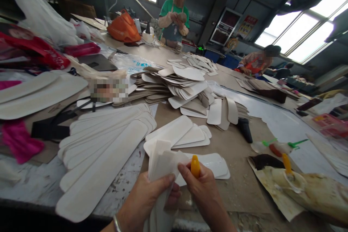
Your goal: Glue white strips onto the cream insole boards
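A bundle of long white strips of board or leather (160, 159) is gripped in my left hand (146, 199), their upper ends fanned a little. My right hand (202, 192) is closed around a yellow-handled tool (195, 166), whose working end is hidden. Its thumb and finger touch the edge of the bundle's front strip. Just beyond my hands lie more short white strips (174, 132), and a few white pieces (214, 165) are partly behind my right hand. On the left, long round-ended white strips (106, 159) are spread in an overlapping fan.
A large loose heap of cut pieces (174, 87) covers the middle of the table. At right are a stained glue container (312, 188) with a yellow handle (286, 163) in it and green-tipped bottles (280, 148). Two people (174, 18) work across the table; another is farther right.
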A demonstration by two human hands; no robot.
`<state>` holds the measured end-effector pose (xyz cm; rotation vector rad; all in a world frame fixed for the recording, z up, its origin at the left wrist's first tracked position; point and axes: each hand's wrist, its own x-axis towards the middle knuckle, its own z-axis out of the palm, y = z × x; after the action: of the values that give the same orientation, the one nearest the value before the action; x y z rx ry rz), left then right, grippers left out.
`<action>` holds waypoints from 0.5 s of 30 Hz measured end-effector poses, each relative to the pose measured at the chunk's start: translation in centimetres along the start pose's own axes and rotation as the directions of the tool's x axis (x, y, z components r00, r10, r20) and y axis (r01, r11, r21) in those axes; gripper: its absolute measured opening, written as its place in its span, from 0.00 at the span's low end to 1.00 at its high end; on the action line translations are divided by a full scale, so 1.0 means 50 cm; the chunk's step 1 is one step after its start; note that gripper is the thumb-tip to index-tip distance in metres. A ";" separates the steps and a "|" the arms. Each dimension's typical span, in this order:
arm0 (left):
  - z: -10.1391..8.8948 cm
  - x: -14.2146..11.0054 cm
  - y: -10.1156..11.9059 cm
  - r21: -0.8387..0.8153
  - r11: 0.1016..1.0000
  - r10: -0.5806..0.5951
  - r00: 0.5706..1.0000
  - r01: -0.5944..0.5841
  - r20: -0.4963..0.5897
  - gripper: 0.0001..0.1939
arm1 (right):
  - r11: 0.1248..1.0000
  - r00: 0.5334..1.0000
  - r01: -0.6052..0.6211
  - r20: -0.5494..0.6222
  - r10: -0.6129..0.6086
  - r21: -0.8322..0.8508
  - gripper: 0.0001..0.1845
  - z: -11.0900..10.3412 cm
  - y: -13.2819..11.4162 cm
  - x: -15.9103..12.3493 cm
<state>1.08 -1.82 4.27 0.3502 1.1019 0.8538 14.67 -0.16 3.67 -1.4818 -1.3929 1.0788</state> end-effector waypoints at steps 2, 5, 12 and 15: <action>0.007 0.005 -0.008 -0.039 0.999 0.030 0.999 -0.031 -0.022 0.20 | 0.995 0.998 -0.059 0.038 0.056 0.085 0.16 0.004 0.002 -0.003; 0.016 0.009 -0.025 -0.050 0.996 0.078 0.997 -0.077 0.011 0.20 | 0.955 0.982 -0.183 0.093 0.166 0.233 0.18 0.006 0.004 -0.011; -0.022 -0.008 -0.043 0.149 0.988 0.036 0.999 -0.032 -0.025 0.15 | 0.891 0.951 -0.267 -0.047 0.304 0.368 0.20 -0.088 -0.006 -0.025; -0.048 -0.002 -0.033 0.258 0.962 0.131 0.980 -0.089 -0.149 0.16 | 0.901 0.944 -0.274 -0.085 0.319 0.338 0.18 -0.152 -0.005 -0.040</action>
<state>-0.37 -3.31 2.21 0.5634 1.3600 0.8546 21.78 -2.20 6.29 -1.5206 -0.8588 1.2950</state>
